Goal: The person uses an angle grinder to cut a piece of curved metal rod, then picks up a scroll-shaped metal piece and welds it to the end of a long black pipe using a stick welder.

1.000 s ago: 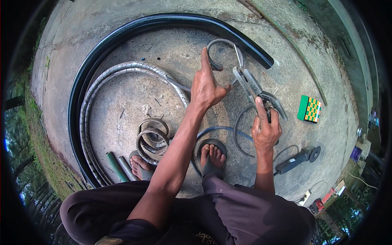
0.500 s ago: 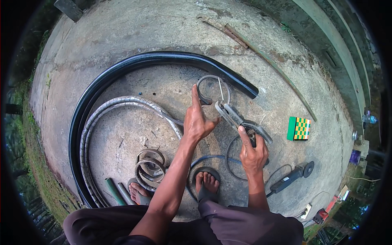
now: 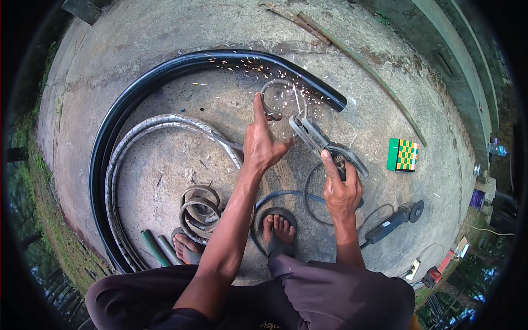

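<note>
My left hand [image 3: 260, 144] is closed on a thin metal ring [image 3: 275, 82], its index finger stretched along the ring's left side; the lower fingers are partly hidden. In my right hand [image 3: 342, 191] is a welding electrode holder [image 3: 312, 136], thumb on top of its handle. Its jaws clamp a thin pale welding rod [image 3: 298, 100], whose tip meets the upper part of the ring. Orange sparks [image 3: 247, 63] spray from there, mostly to the upper left, over the black curved tube [image 3: 165, 67].
A silver-wrapped coil [image 3: 114, 181] lies inside the black tube's curve. Several loose metal rings [image 3: 190, 220] sit beside my left foot. An angle grinder [image 3: 389, 225] and a green-and-yellow checkered box [image 3: 406, 155] lie to the right. A long metal bar [image 3: 379, 82] rests farther off.
Sparks now fly at the welding rod's tip, where there were none. The scene has shifted slightly upward in view. Both hands keep the same holds.
</note>
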